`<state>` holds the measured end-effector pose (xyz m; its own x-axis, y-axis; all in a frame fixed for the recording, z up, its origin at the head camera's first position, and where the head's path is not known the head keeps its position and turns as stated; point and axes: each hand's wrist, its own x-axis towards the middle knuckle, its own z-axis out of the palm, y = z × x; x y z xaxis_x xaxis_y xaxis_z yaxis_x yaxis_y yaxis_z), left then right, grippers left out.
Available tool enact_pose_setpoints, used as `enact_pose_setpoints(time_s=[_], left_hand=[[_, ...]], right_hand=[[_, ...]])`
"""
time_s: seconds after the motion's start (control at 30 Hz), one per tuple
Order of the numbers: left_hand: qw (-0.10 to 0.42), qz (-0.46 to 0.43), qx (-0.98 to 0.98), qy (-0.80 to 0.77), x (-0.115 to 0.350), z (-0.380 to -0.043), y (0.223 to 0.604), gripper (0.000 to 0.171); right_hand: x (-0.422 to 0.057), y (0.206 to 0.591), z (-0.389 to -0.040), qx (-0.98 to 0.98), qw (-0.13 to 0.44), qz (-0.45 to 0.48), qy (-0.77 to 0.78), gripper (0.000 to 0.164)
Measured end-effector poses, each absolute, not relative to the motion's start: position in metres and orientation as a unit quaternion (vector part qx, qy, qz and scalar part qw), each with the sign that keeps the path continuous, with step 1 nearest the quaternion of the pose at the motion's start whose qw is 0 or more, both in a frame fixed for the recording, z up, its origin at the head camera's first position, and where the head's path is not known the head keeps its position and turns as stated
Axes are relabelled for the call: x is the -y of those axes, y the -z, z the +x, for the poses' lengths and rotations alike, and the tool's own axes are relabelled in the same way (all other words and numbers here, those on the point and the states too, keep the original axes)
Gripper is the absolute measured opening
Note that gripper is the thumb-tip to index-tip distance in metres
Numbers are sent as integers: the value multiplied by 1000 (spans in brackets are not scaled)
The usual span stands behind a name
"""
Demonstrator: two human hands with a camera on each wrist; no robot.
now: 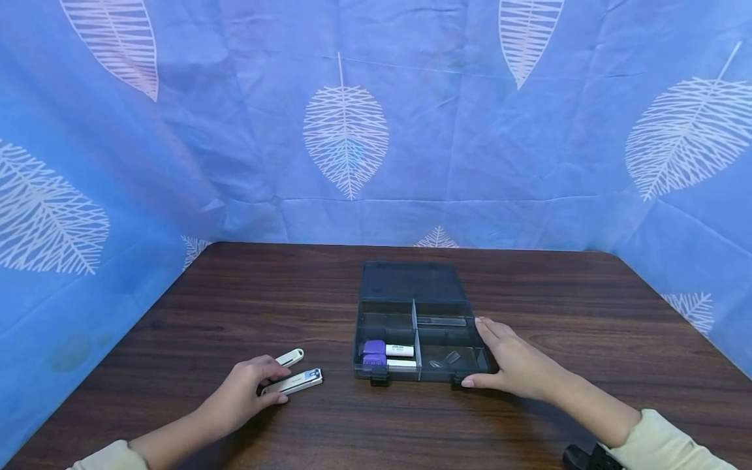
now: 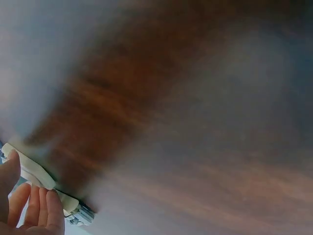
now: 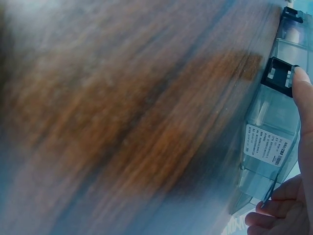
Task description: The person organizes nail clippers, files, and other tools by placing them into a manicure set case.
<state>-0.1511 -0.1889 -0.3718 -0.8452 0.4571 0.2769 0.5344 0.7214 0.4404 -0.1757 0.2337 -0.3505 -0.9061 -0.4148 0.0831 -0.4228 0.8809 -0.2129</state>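
My left hand (image 1: pixel 249 391) pinches a pale nail clipper (image 1: pixel 296 382) with a metal end, thumb at its near side. A second pale, slim piece (image 1: pixel 290 357) with a hole in its end lies just beyond, its other end hidden by the fingers. In the left wrist view the thumb overlaps a white handle (image 2: pixel 30 169), with a metal clipper end (image 2: pixel 80 215) past the fingertips. My right hand (image 1: pixel 519 362) grips the right front corner of a smoky clear storage box (image 1: pixel 420 336). Its thumb presses near a black latch (image 3: pixel 279 76), with fingers along the side.
The box's lid (image 1: pixel 411 281) lies back, raised open. Two purple-capped white sticks (image 1: pixel 374 348) lie in the front left compartment. Small clear pieces (image 1: pixel 452 357) lie front right, and a clear strip (image 1: pixel 442 322) behind. A patterned blue cloth (image 1: pixel 411 130) surrounds the wooden table (image 1: pixel 264 287).
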Motion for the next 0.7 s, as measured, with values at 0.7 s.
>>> enact_pose_setpoints(time_s=[0.7], left_hand=[[96, -286, 921, 248, 188, -147, 378, 19]], right_hand=[[-234, 351, -176, 970, 14, 215, -115, 110]])
